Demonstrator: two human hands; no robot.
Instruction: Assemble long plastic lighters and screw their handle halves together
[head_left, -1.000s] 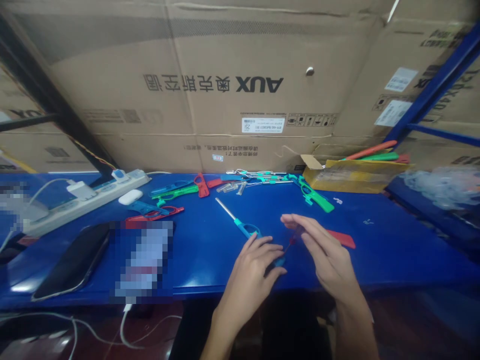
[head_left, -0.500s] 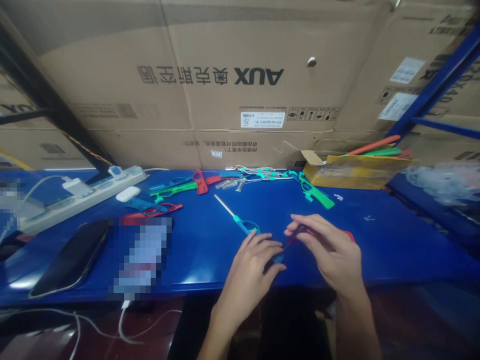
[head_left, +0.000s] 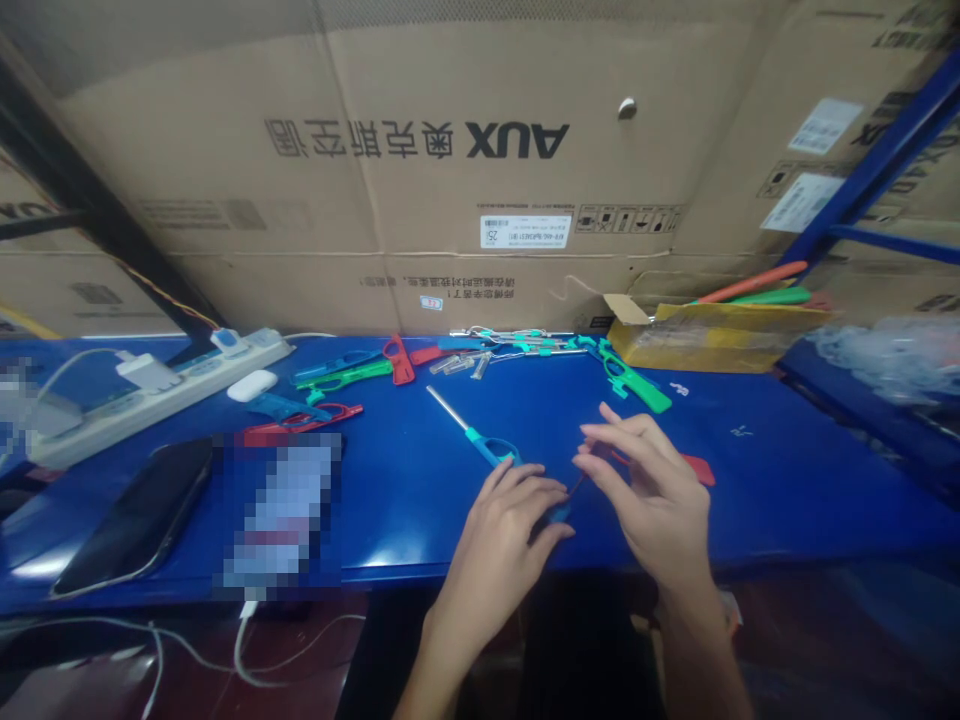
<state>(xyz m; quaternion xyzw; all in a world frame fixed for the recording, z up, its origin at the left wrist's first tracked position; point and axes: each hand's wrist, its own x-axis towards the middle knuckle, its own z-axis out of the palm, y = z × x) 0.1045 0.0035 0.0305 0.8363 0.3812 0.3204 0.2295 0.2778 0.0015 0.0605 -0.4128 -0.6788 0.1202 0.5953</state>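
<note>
A blue long-nosed lighter (head_left: 491, 447) lies at a slant on the table, its metal tube pointing up and left. Over its handle rests my left hand (head_left: 510, 520), fingers curved round it and pressing it down. My right hand (head_left: 649, 490) is closed in a pinch just to the right. From its fingers a thin screwdriver shaft (head_left: 577, 487) slants down to the lighter's handle end; most of the screwdriver is hidden by the hand. Beyond that hand a red lighter shell half (head_left: 699, 470) partly shows.
Blue, green and red lighter shells (head_left: 345, 375) lie at the back left. Metal lighter tubes (head_left: 525, 342) and clear parts stand behind, beside a green shell (head_left: 641, 388). A yellow-taped box (head_left: 705, 340) is back right. Phones (head_left: 139, 515) and a power strip (head_left: 172, 395) sit left.
My right hand has shifted and turned slightly, with its fingers more upright. The screwdriver's dark red handle, visible earlier, is now mostly covered. My left hand and the lighter stay put.
</note>
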